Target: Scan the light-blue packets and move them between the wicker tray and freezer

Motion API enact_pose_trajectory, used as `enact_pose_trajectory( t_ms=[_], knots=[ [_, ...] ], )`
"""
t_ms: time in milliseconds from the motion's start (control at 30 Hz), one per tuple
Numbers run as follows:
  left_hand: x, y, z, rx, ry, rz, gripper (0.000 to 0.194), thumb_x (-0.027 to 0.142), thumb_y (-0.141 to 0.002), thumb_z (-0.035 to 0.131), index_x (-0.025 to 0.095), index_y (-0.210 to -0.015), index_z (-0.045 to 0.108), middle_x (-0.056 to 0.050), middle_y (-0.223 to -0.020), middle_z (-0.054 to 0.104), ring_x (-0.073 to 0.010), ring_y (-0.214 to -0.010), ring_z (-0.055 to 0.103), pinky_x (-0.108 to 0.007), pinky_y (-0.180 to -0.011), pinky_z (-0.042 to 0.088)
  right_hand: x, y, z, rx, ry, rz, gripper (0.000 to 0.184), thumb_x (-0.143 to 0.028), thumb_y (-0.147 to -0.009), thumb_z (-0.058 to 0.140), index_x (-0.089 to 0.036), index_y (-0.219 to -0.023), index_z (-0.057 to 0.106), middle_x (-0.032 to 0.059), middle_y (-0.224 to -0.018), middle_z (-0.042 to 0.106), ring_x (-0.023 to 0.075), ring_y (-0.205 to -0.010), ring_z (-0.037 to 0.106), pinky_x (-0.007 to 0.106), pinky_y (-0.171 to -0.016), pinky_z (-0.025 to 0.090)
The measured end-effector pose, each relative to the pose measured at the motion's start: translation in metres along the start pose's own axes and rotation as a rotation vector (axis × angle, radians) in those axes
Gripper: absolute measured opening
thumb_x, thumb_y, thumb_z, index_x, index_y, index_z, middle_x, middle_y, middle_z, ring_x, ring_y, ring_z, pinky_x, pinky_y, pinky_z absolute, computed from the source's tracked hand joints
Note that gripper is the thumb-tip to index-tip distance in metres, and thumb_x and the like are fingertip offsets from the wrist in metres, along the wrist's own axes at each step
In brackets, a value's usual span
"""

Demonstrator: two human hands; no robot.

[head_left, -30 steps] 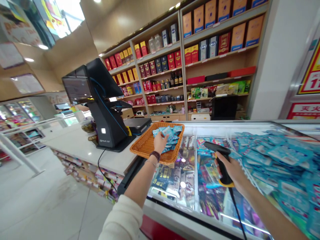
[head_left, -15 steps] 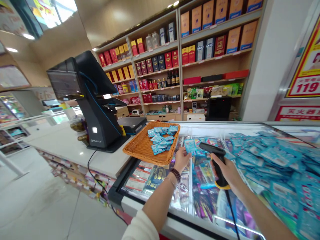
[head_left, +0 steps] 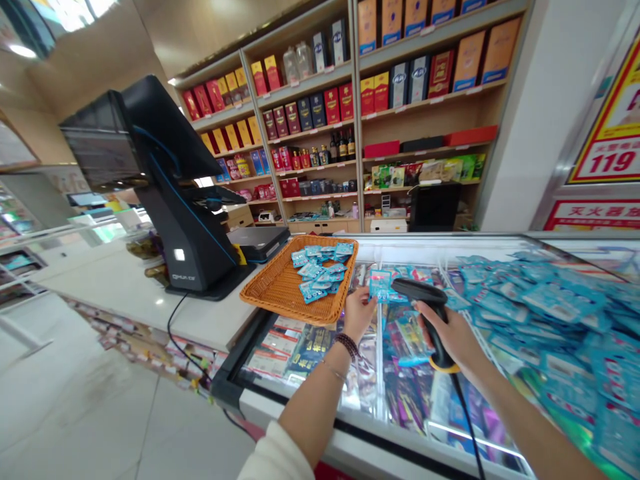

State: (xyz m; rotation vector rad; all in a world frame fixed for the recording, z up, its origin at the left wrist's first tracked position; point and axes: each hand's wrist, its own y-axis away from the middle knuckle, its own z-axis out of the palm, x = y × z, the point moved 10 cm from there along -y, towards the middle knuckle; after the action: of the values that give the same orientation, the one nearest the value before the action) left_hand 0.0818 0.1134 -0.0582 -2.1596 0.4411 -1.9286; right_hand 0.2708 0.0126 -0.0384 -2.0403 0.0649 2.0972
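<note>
My left hand [head_left: 359,313] pinches a small blue packet [head_left: 381,283] by its lower left edge, holding it above the glass top of the freezer. A black and yellow barcode scanner [head_left: 436,327] is gripped in my right hand [head_left: 453,337], its head close to the packet's right side. To the left, an orange wicker basket [head_left: 273,293] holds several similar blue packets [head_left: 320,270]. On the right, a large heap of blue packets [head_left: 540,307] covers the glass. Part of the held packet's lower corner is hidden by my fingers.
A black checkout terminal [head_left: 185,233] stands on the white counter [head_left: 200,327] at left, near a flat dark box [head_left: 257,241]. The scanner's cord [head_left: 467,417] hangs toward the front edge. Behind are shelves [head_left: 310,143] of boxes and bottles.
The view has shifted slightly, so the terminal and basket appear farther left. My left hand still holds the packet, and the scanner stays beside it in my right hand.
</note>
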Motion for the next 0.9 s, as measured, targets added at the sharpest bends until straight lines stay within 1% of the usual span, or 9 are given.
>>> enact_pose_trajectory(
  t_ms=[133,267,367,467,533,600,700,767,900],
  knots=[
    [0.003,0.001,0.0,-0.003,-0.006,-0.002,0.014,0.017,-0.083,0.067,0.014,-0.093,0.076,-0.006,-0.078,0.077,-0.0201,-0.076,0.074,-0.03,-0.074,0.059,-0.002,0.002,0.0,0.01,-0.008,-0.002,0.052,-0.069,-0.074,0.076,-0.021,-0.063,0.059,-0.0014,-0.043,0.055,0.0115,-0.033,0.048,0.024,-0.036,0.038],
    [0.004,0.002,-0.001,0.018,0.014,-0.006,0.013,0.018,-0.083,0.068,0.014,-0.093,0.075,-0.008,-0.085,0.078,-0.0197,-0.079,0.074,-0.03,-0.075,0.059,0.001,-0.001,-0.001,0.018,-0.055,-0.011,0.05,-0.067,-0.072,0.077,-0.02,-0.072,0.062,-0.0021,-0.048,0.058,0.0116,-0.034,0.048,0.025,-0.035,0.038],
    [0.002,0.002,-0.003,0.044,0.091,-0.023,0.015,0.025,-0.082,0.073,0.014,-0.091,0.073,-0.009,-0.088,0.078,-0.0202,-0.081,0.074,-0.031,-0.076,0.061,0.004,-0.005,-0.005,0.018,-0.102,0.005,0.049,-0.067,-0.071,0.079,-0.021,-0.073,0.061,-0.0024,-0.051,0.059,0.0117,-0.034,0.048,0.025,-0.034,0.038],
    [-0.004,0.002,-0.008,0.108,0.197,-0.079,0.032,0.038,-0.075,0.082,0.014,-0.093,0.07,-0.008,-0.083,0.076,-0.0201,-0.075,0.073,-0.033,-0.071,0.062,-0.001,-0.007,-0.025,0.059,-0.137,0.007,0.051,-0.068,-0.068,0.08,-0.021,-0.071,0.059,-0.0033,-0.05,0.057,0.011,-0.033,0.047,0.025,-0.032,0.038],
    [-0.009,0.0,-0.005,0.121,0.236,-0.14,0.046,0.047,-0.067,0.088,0.014,-0.093,0.067,-0.006,-0.074,0.073,-0.0199,-0.07,0.072,-0.034,-0.069,0.062,-0.007,-0.005,-0.051,0.13,-0.148,-0.014,0.053,-0.069,-0.065,0.081,-0.021,-0.07,0.059,-0.0037,-0.049,0.057,0.0105,-0.033,0.047,0.024,-0.032,0.038],
    [-0.011,-0.004,0.008,0.076,0.282,-0.183,0.054,0.053,-0.061,0.09,0.015,-0.091,0.066,-0.003,-0.07,0.07,-0.0197,-0.068,0.072,-0.035,-0.07,0.062,-0.015,0.0,-0.084,0.221,-0.142,-0.036,0.054,-0.069,-0.063,0.082,-0.021,-0.072,0.06,-0.0033,-0.052,0.059,0.0107,-0.033,0.048,0.024,-0.032,0.038],
    [-0.008,-0.009,0.045,-0.024,0.353,-0.23,0.057,0.053,-0.056,0.092,0.017,-0.089,0.064,0.002,-0.061,0.065,-0.0188,-0.064,0.071,-0.036,-0.07,0.063,-0.028,0.016,-0.136,0.339,-0.106,-0.073,0.05,-0.066,-0.064,0.082,-0.021,-0.074,0.061,-0.0026,-0.055,0.061,0.0114,-0.034,0.05,0.025,-0.032,0.038],
    [-0.004,-0.01,0.077,-0.088,0.392,-0.27,0.055,0.05,-0.056,0.094,0.017,-0.089,0.064,0.004,-0.058,0.064,-0.0172,-0.059,0.07,-0.034,-0.068,0.063,-0.036,0.029,-0.166,0.405,-0.076,-0.089,0.047,-0.064,-0.067,0.081,-0.022,-0.074,0.061,-0.0023,-0.056,0.061,0.0117,-0.035,0.05,0.026,-0.032,0.039],
    [0.009,-0.01,0.149,-0.221,0.43,-0.342,0.048,0.041,-0.06,0.094,0.017,-0.09,0.066,0.002,-0.062,0.068,-0.0153,-0.056,0.07,-0.031,-0.066,0.063,-0.047,0.059,-0.22,0.563,-0.054,-0.081,0.048,-0.064,-0.066,0.08,-0.021,-0.077,0.062,-0.0024,-0.056,0.061,0.0116,-0.037,0.05,0.025,-0.033,0.039]
  ],
)
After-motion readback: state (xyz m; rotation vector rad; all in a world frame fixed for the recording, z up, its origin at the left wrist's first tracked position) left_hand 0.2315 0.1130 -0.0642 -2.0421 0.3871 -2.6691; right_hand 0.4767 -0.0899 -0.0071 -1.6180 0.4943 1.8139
